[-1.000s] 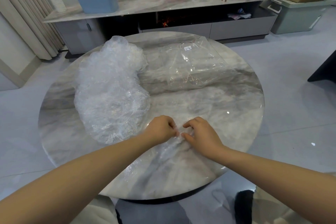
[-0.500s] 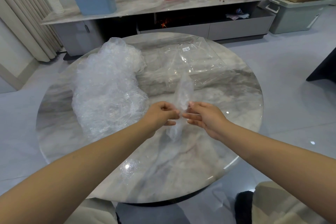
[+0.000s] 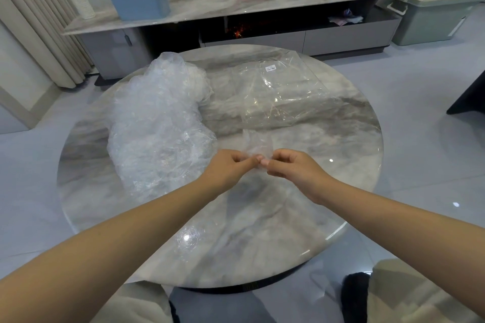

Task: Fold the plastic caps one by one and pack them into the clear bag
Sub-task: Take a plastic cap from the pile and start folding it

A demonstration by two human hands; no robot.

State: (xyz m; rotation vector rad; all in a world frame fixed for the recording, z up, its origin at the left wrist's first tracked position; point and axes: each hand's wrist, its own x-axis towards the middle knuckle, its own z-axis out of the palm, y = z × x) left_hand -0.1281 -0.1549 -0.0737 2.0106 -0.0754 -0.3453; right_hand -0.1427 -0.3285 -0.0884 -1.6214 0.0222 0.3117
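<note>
Two hands: left hand [image 3: 227,168] and right hand [image 3: 294,168] each pinch one cap [image 3: 256,145], keeping folds tight.
Pile [image 3: 157,126]: unfolded, left.
Bag [image 3: 280,89]: flat on surface [image 3: 328,165], within reach.

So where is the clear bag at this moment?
In the head view the clear bag lies flat on the far right part of the round table, right of the heap of plastic caps, beyond both hands.

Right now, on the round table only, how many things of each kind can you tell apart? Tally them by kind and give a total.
Heap of loose plastic caps: 1 (single caps in it too tangled to count)
Plastic cap held above the table by both hands: 1
Clear bag, lying flat: 1
Small clear crumpled piece near the front edge: 1
Total: 4
</note>
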